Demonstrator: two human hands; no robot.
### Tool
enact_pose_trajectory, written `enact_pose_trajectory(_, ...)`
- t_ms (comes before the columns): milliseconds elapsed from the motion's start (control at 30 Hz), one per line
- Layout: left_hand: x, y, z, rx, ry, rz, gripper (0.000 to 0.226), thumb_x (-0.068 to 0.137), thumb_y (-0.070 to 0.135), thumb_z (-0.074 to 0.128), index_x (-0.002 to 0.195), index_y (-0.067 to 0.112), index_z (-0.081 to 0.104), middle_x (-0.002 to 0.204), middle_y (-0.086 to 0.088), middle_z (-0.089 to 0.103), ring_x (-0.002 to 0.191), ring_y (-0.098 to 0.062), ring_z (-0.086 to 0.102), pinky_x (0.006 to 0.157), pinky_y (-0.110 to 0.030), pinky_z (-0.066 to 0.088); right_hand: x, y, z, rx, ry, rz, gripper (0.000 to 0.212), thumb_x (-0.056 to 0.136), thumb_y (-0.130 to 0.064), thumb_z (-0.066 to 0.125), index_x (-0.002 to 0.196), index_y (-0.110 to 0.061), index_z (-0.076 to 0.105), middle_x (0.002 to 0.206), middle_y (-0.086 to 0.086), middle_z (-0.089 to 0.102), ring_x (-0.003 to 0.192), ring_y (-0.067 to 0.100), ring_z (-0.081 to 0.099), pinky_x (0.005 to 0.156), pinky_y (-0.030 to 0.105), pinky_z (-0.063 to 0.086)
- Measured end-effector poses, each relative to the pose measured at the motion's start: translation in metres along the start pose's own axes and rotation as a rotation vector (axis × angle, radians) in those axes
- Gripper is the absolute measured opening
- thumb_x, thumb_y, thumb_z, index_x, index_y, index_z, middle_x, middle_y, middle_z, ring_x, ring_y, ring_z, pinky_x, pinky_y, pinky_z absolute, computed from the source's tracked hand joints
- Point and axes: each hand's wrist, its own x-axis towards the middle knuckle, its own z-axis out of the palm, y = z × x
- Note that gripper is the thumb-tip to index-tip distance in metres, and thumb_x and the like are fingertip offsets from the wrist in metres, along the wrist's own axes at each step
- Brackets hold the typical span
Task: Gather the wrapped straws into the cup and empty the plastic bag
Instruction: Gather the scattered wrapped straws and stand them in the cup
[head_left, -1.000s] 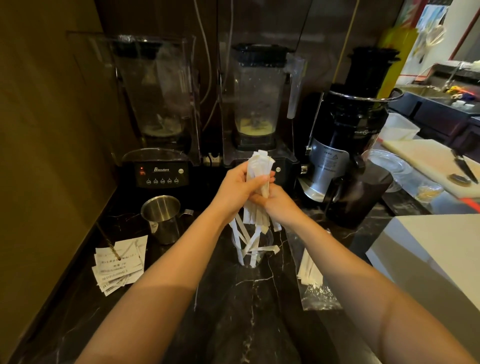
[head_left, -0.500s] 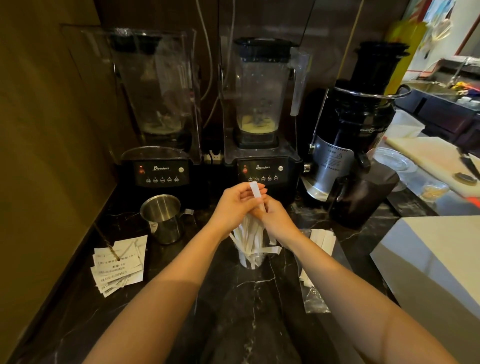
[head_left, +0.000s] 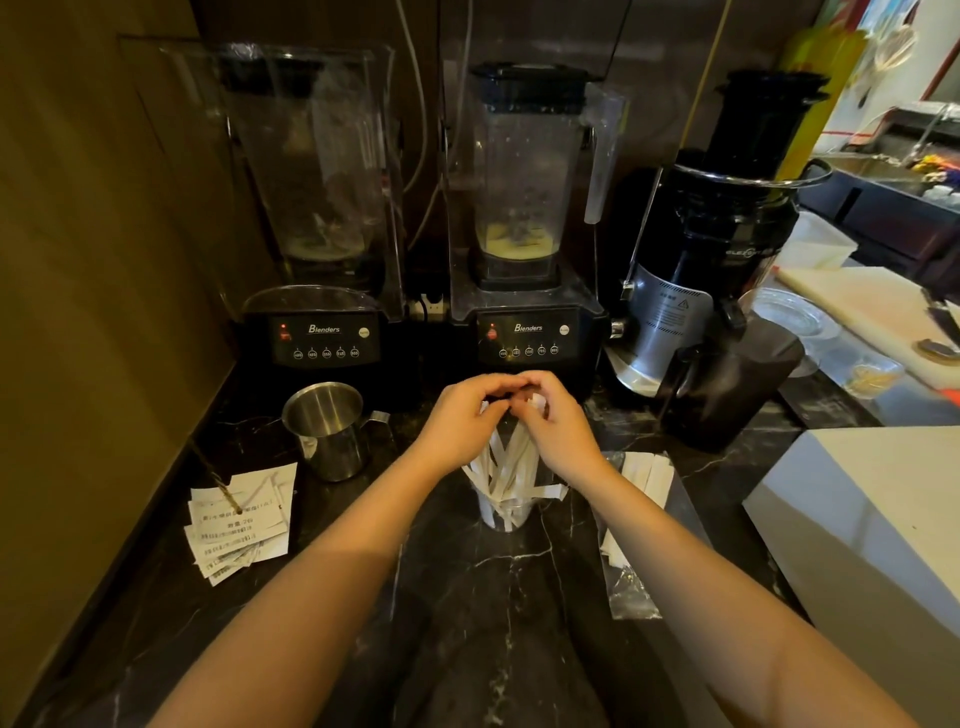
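Note:
A clear cup (head_left: 506, 512) stands on the black marble counter and holds a bundle of white paper-wrapped straws (head_left: 511, 467) that fan out over its rim. My left hand (head_left: 462, 421) and my right hand (head_left: 558, 423) meet above the cup, fingers curled around the tops of the straws. To the right of the cup lies a clear plastic bag (head_left: 631, 587) with more wrapped straws (head_left: 647, 475) inside its upper end.
Two black blenders (head_left: 319, 332) (head_left: 527, 332) and a juicer (head_left: 711, 270) line the back. A steel jug (head_left: 327, 431) and a stack of receipts (head_left: 236, 530) sit on the left. A white box (head_left: 862, 519) stands at the right.
Both hands have come down with the straw bundle from well above the cup to just over its rim, and the straws now stand in the cup.

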Motion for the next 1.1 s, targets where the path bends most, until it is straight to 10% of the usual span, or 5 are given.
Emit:
enact_pose_trajectory(267, -0.011, -0.031, 0.006, 0.582, -0.172, 0.041, 0.044, 0.097, 0.022, 0.032, 0.141, 0.018, 0.028, 0.154, -0.002, 0.025, 0.144, -0.014, 0.012, 0.117, -0.03, 0.008, -0.013, 0.014, -0.005, -0.572, -0.222, -0.078, 0.046, 0.097, -0.022, 0.036, 0.141, -0.01, 0.031, 0.152, 0.008, 0.03, 0.143, 0.018, 0.02, 0.115, 0.027, 0.015)
enact_pose_trajectory(600, -0.012, -0.02, 0.004, 0.881, -0.255, -0.016, 0.062, 0.093, 0.047, 0.029, 0.144, 0.032, -0.005, 0.158, -0.003, -0.01, 0.143, -0.023, -0.017, 0.114, -0.051, -0.012, -0.017, 0.005, -0.018, -0.811, -0.377, 0.044, 0.067, 0.093, -0.049, 0.031, 0.146, -0.026, -0.004, 0.157, 0.001, -0.017, 0.142, 0.019, -0.023, 0.115, 0.046, -0.011)
enact_pose_trajectory(1100, -0.014, 0.04, 0.081, 0.819, -0.201, 0.205, 0.062, 0.094, 0.045, 0.029, 0.145, 0.026, 0.0, 0.158, -0.008, -0.006, 0.144, -0.025, -0.013, 0.115, -0.047, -0.01, -0.047, 0.025, -0.116, -0.674, -0.158, 0.257, 0.078, 0.091, -0.05, 0.037, 0.146, -0.02, -0.009, 0.158, 0.009, -0.01, 0.145, 0.024, -0.009, 0.119, 0.042, 0.003)
